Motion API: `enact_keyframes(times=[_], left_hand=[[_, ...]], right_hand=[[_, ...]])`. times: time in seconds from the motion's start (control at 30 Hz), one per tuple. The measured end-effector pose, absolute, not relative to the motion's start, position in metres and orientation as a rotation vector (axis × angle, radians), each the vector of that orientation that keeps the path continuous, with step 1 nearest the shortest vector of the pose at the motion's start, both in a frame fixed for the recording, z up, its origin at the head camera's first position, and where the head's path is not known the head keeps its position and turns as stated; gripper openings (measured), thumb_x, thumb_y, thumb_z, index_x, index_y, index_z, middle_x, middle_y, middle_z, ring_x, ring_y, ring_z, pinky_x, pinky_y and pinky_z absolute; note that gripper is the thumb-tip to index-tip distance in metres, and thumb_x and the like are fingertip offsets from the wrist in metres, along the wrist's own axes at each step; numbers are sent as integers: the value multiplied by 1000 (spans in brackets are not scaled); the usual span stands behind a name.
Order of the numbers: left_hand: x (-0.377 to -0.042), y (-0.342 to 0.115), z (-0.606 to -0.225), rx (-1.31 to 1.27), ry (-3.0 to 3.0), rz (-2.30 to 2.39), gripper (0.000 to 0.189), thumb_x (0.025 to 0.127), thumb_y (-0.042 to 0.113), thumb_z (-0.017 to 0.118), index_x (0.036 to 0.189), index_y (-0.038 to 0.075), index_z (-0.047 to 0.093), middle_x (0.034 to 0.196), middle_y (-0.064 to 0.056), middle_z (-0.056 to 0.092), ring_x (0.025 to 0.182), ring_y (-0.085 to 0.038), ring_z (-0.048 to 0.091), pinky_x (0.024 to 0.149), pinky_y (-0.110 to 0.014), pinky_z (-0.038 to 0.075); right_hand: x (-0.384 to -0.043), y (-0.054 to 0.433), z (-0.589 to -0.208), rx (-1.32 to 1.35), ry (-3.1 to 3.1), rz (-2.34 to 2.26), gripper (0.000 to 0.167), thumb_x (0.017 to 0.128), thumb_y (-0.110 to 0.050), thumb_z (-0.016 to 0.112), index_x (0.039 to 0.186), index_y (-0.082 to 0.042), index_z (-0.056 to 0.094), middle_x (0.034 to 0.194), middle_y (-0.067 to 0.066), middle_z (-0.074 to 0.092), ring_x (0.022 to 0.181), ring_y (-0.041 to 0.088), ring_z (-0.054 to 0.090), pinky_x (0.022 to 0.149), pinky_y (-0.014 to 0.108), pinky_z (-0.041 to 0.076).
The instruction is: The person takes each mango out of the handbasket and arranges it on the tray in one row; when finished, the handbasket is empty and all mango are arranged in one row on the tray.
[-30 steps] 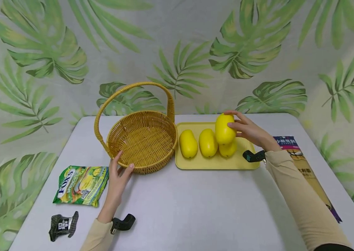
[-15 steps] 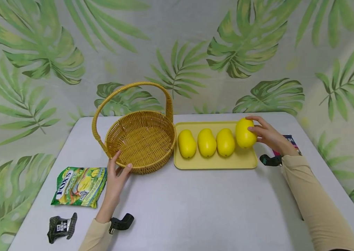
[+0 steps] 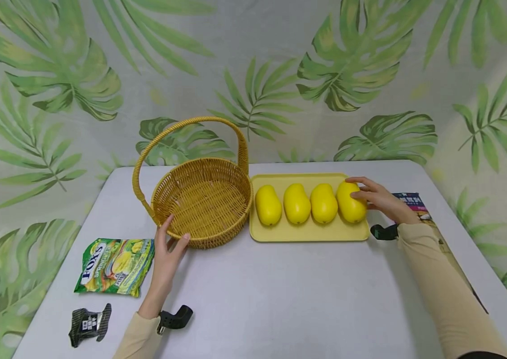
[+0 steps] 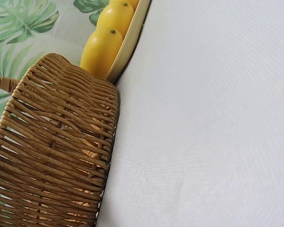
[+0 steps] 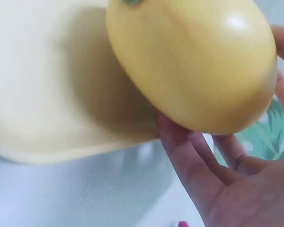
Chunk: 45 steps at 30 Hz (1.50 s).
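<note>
In the head view, my right hand [image 3: 385, 202] holds a yellow mango [image 3: 351, 203] at the right end of a pale yellow tray [image 3: 280, 233]. The right wrist view shows fingers and thumb around this mango [image 5: 194, 61], close over the tray; whether it touches the bottom I cannot tell. Three more mangoes lie in a row to its left, the nearest mango [image 3: 324, 203] beside it. My left hand [image 3: 168, 257] grips the near rim of a round wicker basket [image 3: 210, 238] with a tall handle. Most of that hand is out of the left wrist view.
A green candy bag [image 3: 116, 267] lies left of the basket, with a small black packet [image 3: 89, 325] nearer the front. Right of the tray, a long package [image 3: 415, 202] is partly covered by the right arm. A leaf-patterned cloth [image 3: 262, 75] hangs behind the table.
My right hand has carried the mango rightward from above the others, then lowered it to the tray's right end. The left hand keeps its place on the basket rim.
</note>
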<state>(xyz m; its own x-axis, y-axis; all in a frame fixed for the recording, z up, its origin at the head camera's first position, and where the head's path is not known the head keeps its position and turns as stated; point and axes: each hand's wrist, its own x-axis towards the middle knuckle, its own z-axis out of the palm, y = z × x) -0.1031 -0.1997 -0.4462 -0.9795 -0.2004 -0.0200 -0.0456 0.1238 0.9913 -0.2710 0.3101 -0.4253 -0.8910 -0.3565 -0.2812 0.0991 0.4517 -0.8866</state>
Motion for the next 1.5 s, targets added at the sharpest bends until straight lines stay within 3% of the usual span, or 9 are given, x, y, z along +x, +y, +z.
enact_keyframes(times=[0.27, 0.63, 0.8, 1.03, 1.17, 1.4, 1.5], left_hand=[[-96, -194, -430, 242, -2271, -1979, 67, 97, 21, 55, 154, 17, 19, 157, -14, -5, 135, -50, 16, 103, -59, 31], [-101, -199, -445, 255, -2256, -2005, 66, 98, 21, 55, 154, 19, 21, 158, -11, -5, 136, -47, 16, 102, -55, 34], [-106, -204, -458, 242, -2276, -1965, 66, 98, 26, 56, 154, 23, 21, 158, -6, -5, 136, -45, 17, 103, -55, 34], [-109, -205, -457, 237, -2338, -1888, 67, 98, 28, 55, 154, 24, 19, 158, -8, -3, 138, -41, 17, 108, -55, 24], [-105, -203, -444, 249, -2388, -1892, 68, 99, 28, 53, 155, 20, 15, 158, -12, -8, 137, -46, 15, 107, -56, 26], [-93, -211, -417, 230, -2502, -1985, 69, 100, 32, 50, 155, 22, 10, 158, -8, -7, 138, -43, 17, 104, -57, 31], [-85, -216, -399, 193, -2656, -1884, 70, 100, 35, 50, 155, 18, 9, 158, -16, -4, 137, -46, 17, 102, -63, 29]], right_hand=[[-271, 304, -430, -266, 2408, -1328, 59, 100, -31, 52, 149, -11, 28, 152, 26, 14, 134, 47, 20, 96, 57, 36], [-267, 302, -429, -263, 2481, -1252, 55, 102, -28, 47, 148, -2, 30, 146, 33, 23, 129, 47, 27, 94, 51, 39], [-264, 305, -431, -247, 2487, -1272, 55, 102, -27, 45, 148, -1, 29, 145, 33, 25, 128, 47, 30, 95, 54, 38], [-257, 304, -427, -218, 2528, -1284, 58, 102, -32, 47, 149, -4, 29, 146, 31, 26, 130, 46, 29, 98, 56, 37], [-253, 303, -422, -189, 2549, -1316, 60, 101, -33, 48, 150, -6, 27, 146, 31, 26, 129, 48, 29, 100, 59, 35], [-242, 296, -405, -203, 2664, -1359, 66, 100, -37, 49, 153, -11, 19, 148, 31, 22, 130, 52, 27, 101, 65, 28], [-237, 291, -398, -229, 2732, -1360, 68, 99, -37, 50, 154, -13, 16, 149, 30, 21, 130, 52, 25, 100, 67, 26]])
